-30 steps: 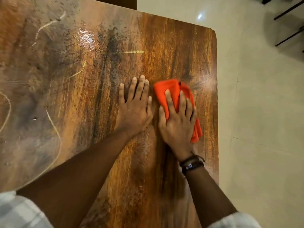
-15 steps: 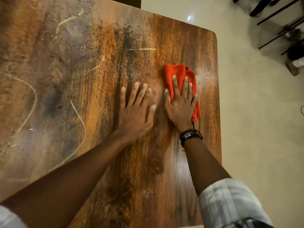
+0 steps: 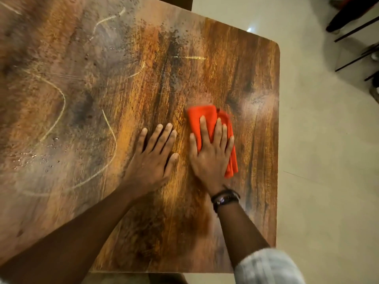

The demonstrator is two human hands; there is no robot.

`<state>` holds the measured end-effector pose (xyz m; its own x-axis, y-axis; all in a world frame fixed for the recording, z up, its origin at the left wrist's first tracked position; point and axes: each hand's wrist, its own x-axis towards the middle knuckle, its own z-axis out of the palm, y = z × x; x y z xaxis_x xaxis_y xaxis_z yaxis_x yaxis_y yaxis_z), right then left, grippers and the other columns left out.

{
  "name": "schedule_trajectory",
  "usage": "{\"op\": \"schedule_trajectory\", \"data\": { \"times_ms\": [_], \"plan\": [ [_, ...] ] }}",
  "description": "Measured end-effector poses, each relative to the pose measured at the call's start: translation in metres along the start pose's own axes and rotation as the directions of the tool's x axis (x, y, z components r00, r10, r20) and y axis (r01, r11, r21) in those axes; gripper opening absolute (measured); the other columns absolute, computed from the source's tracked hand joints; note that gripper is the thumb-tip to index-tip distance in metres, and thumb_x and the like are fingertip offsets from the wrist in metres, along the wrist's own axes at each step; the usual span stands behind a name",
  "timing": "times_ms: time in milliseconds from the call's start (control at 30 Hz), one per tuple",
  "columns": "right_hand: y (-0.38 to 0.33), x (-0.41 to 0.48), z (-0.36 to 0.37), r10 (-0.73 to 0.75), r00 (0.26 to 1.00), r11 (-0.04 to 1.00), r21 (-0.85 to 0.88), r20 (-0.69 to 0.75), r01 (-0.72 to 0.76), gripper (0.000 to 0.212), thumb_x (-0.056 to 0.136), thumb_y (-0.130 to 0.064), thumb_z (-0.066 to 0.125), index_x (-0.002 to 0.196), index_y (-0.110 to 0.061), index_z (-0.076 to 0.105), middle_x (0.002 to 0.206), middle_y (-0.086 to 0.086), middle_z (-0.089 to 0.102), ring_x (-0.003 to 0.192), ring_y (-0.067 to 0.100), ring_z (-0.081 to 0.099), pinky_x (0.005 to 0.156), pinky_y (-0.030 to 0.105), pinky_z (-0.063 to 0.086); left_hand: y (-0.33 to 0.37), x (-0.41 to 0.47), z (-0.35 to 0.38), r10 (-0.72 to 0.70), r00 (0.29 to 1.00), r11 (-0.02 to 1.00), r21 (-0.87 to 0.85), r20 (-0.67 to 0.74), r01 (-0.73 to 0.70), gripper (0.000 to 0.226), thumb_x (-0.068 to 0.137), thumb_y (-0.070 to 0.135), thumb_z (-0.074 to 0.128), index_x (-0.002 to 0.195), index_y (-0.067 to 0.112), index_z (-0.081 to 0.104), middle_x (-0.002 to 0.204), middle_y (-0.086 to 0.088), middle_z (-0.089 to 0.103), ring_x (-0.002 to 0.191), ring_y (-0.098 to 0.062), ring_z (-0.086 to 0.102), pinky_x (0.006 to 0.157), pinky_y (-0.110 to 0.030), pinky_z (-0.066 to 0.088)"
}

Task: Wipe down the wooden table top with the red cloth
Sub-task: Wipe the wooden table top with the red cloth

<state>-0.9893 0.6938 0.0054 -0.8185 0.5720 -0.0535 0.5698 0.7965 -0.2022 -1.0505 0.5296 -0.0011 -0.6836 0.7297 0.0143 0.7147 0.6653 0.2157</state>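
A folded red cloth [image 3: 202,117] lies flat on the wooden table top [image 3: 123,83], toward its right side. My right hand [image 3: 211,154] presses down on the cloth with straight, spread fingers; the cloth shows beyond the fingertips and along the hand's right edge. My left hand [image 3: 152,158] rests flat on the bare wood just left of the cloth, fingers straight, its thumb close to my right hand. Pale curved streaks and small droplets mark the table's left half.
The table's rounded far-right corner [image 3: 274,46] and right edge border a pale tiled floor [image 3: 328,160]. Dark thin furniture legs [image 3: 356,58] and someone's dark trouser leg [image 3: 348,11] stand on the floor at the top right.
My right hand pushed the cloth away toward the far edge, then drew it back toward me. My left hand stayed flat beside it. The view shifted slightly.
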Motion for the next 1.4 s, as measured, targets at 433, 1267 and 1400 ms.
{"op": "schedule_trajectory", "data": {
  "times_ms": [433, 1267, 1400],
  "plan": [
    [-0.005, 0.015, 0.000, -0.022, 1.000, 0.999, 0.023, -0.006, 0.022, 0.059, 0.103, -0.054, 0.030, 0.158, -0.036, 0.018, 0.168, 0.006, 0.011, 0.155, 0.026, 0.011, 0.122, 0.057, 0.008, 0.001, -0.002, 0.000, -0.009, 1.000, 1.000, -0.024, -0.027, 0.008, 0.059, 0.105, 0.039, 0.026, 0.156, 0.011, 0.029, 0.166, -0.007, 0.021, 0.154, -0.025, 0.015, 0.122, -0.057, 0.013],
    [-0.011, -0.086, 0.008, -0.009, 1.000, 1.000, -0.013, 0.027, 0.009, 0.061, 0.102, -0.052, 0.023, 0.159, -0.034, 0.013, 0.168, 0.010, 0.004, 0.155, 0.030, 0.003, 0.122, 0.059, 0.003, -0.002, -0.005, 0.001, 0.000, 1.000, 0.998, -0.057, 0.001, 0.000, 0.060, 0.103, 0.037, 0.021, 0.158, 0.013, 0.023, 0.167, -0.006, 0.018, 0.154, -0.025, 0.013, 0.123, -0.056, 0.007],
    [-0.001, -0.187, 0.011, -0.050, 0.997, 0.998, -0.022, 0.064, 0.052, 0.062, 0.102, -0.052, 0.026, 0.159, -0.033, 0.014, 0.168, 0.011, 0.007, 0.155, 0.031, 0.004, 0.121, 0.062, 0.010, -0.001, -0.007, -0.001, -0.006, 1.000, 0.996, -0.089, -0.003, 0.005, 0.058, 0.104, 0.035, 0.020, 0.158, 0.015, 0.023, 0.167, -0.004, 0.017, 0.155, -0.023, 0.011, 0.124, -0.053, 0.004]
  ]
}}
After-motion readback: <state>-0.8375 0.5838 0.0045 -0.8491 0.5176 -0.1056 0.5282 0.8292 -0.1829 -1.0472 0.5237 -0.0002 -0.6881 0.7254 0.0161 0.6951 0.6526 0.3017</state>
